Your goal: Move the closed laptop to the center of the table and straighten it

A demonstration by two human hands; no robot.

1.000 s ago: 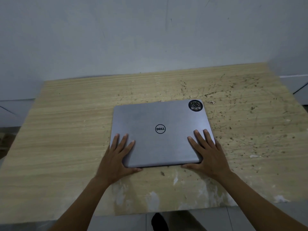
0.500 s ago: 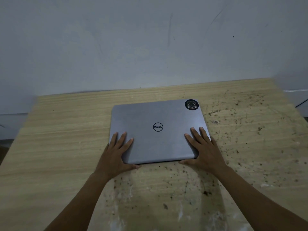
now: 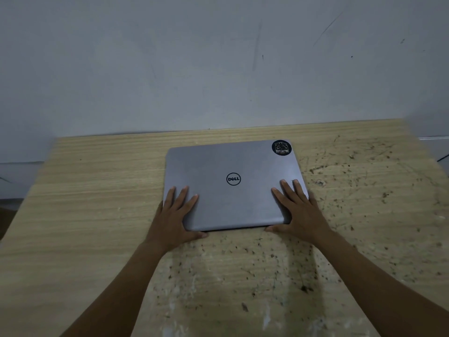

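A closed grey laptop (image 3: 233, 166) with a round logo and a black sticker at its far right corner lies flat on the wooden table (image 3: 97, 203), near the far edge and roughly square to it. My left hand (image 3: 175, 217) grips its near left corner, fingers spread on the lid and thumb along the front edge. My right hand (image 3: 300, 210) holds the near right corner the same way.
A plain grey wall (image 3: 218, 69) rises right behind the table's far edge. The table's right and near parts are stained with dark specks and pale patches (image 3: 352, 215). Bare wood lies to the left of the laptop.
Both hands have pushed the laptop away from me toward the wall; more of the table now shows between the laptop and me.
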